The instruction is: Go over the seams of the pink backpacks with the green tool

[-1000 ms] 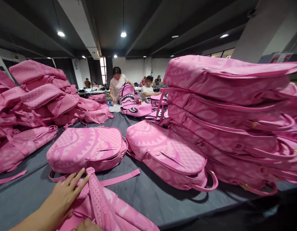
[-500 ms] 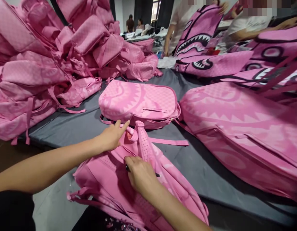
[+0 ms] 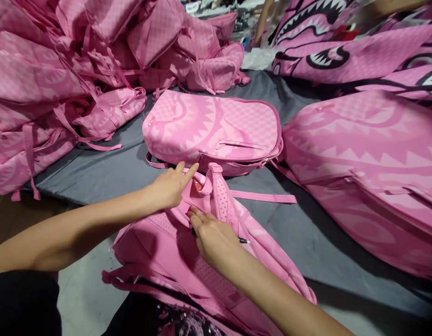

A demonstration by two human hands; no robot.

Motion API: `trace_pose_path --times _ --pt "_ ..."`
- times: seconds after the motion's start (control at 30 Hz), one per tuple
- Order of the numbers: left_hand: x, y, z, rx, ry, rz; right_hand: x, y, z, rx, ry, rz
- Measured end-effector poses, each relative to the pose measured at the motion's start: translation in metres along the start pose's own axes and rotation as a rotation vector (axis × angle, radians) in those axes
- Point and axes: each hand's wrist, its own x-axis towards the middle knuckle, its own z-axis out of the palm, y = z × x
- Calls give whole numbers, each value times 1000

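A pink backpack (image 3: 156, 252) leans against the table edge in front of me, its strap side facing up. My left hand (image 3: 169, 189) lies at its top beside the carry handle, two fingers stretched out and spread; the thumb is hidden. My right hand (image 3: 214, 238) is closed around a slim black pen (image 3: 243, 241), whose pale end sticks out on the right. Its fingertips press on the back panel just below the handle. Near them a dotted shoulder strap (image 3: 221, 200) runs down from a buckle.
Another pink backpack (image 3: 216, 126) lies flat on the grey-covered table (image 3: 107, 179), right behind my hands. A larger-looking one (image 3: 356, 154) is at the right. Pink bags (image 3: 107, 51) are heaped at the left. Bags with black-edged shark mouths (image 3: 328, 58) lie at the back right, near other people's arms.
The view has tipped down and closer, so the bags look larger. My right fingertips have slid up slightly toward the handle, the pen still in hand. My left hand keeps its place on the backpack.
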Motion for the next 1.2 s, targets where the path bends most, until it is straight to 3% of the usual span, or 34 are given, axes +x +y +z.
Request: trace_pose_path --times 0.57,0.83,1.0,1.2 --pt "12 1 0 19 -53 7 6 7 1 -3 27 -58" --pt "6 0 2 -37 19 31 -4 8 0 -102 -32 69" --pt "10 -1 1 -69 -37 12 -5 9 -1 -217 -62 64" --pt "19 -3 0 -68 -81 23 -1 19 1 -189 -53 41"
